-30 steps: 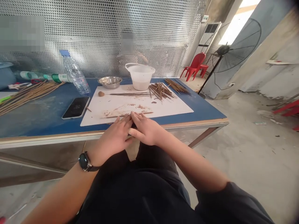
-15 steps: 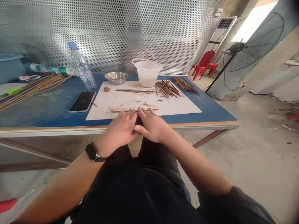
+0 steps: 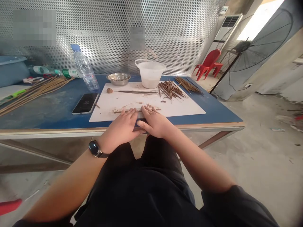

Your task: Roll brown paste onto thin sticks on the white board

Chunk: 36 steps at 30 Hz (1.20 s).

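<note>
Far left, a blue plastic tub [image 3: 11, 71] sits beyond a long bundle of thin brown sticks [image 3: 35, 93] lying on the blue tabletop [image 3: 47, 121]. Next along, a water bottle [image 3: 85, 67] stands behind your phone [image 3: 85, 103], which lies face up.

Your left hand [image 3: 119, 127], with a wristwatch [image 3: 95, 148] on its wrist, lies palm down and open, fingers extended. Your right hand [image 3: 155, 124] lies the same way just beside it, not clasped. The fingertips of both rest on a thin paste-coated stick [image 3: 118, 111], which lies crosswise near the front edge of the white board [image 3: 180, 108]. You cannot tell how firmly they press.

On the board, farther back: a brown lump [image 3: 109, 90], then a row of thin rods [image 3: 138, 92], then a loose pile of sticks [image 3: 171, 90]. Behind the board are a steel bowl [image 3: 118, 79] and a white plastic pail [image 3: 150, 75]. Far right, a red plastic chair [image 3: 208, 61] and a standing fan [image 3: 258, 44].
</note>
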{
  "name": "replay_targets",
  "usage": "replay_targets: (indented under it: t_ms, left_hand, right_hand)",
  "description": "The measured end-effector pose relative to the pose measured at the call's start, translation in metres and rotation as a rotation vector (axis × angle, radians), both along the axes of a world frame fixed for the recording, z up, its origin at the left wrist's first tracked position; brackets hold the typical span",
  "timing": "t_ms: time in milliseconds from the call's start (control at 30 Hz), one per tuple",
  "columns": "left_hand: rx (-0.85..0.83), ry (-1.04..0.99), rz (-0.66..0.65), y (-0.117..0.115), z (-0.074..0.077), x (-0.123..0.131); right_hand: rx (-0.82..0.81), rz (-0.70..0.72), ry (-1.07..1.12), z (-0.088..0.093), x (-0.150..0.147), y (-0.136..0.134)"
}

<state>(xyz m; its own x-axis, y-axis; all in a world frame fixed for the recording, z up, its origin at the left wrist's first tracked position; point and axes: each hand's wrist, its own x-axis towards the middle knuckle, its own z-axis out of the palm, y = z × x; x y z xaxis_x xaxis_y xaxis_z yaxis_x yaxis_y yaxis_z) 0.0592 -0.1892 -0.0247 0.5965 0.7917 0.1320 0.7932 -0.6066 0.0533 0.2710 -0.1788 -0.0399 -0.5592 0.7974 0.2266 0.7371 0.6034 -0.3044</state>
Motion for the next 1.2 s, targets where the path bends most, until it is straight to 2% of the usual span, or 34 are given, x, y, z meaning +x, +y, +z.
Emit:
replay_targets:
  t_ms: [100,200,300,433,533,767,833,900,1100,1200]
  left_hand:
    - [-0.006,0.018,-0.012,-0.019,-0.002,-0.006]
    - [0.002,-0.023,-0.054,-0.025,-0.002,-0.007]
    - [-0.008,-0.085,-0.067,-0.011,-0.002,-0.004]
    - [-0.053,-0.087,-0.030,0.020,0.000,0.002]
    - [-0.094,-0.054,-0.006,0.027,0.001,0.002]
    - [-0.027,0.011,-0.042,-0.020,-0.001,-0.002]
    - [-0.019,0.034,-0.026,-0.024,-0.002,-0.001]
    - [-0.022,0.033,-0.003,-0.016,-0.002,0.001]
    - [-0.091,0.011,0.040,0.030,0.004,0.001]
    - [-0.078,0.023,0.026,0.030,0.003,-0.004]
  right_hand:
    - [0.003,0.020,0.041,-0.002,0.006,-0.022]
    - [-0.015,0.051,0.074,0.001,0.005,-0.030]
    - [-0.036,0.089,0.087,0.005,-0.004,-0.017]
    - [-0.074,0.026,0.030,0.009,-0.017,0.010]
    - [-0.072,0.017,0.004,0.010,-0.018,0.014]
    - [-0.015,0.051,0.026,0.002,-0.003,-0.028]
    - [-0.016,0.041,0.014,0.002,-0.003,-0.030]
    - [-0.020,0.024,0.000,0.004,-0.007,-0.021]
    - [-0.038,-0.026,-0.031,0.009,-0.017,0.021]
    - [-0.038,-0.024,-0.038,0.007,-0.015,0.019]
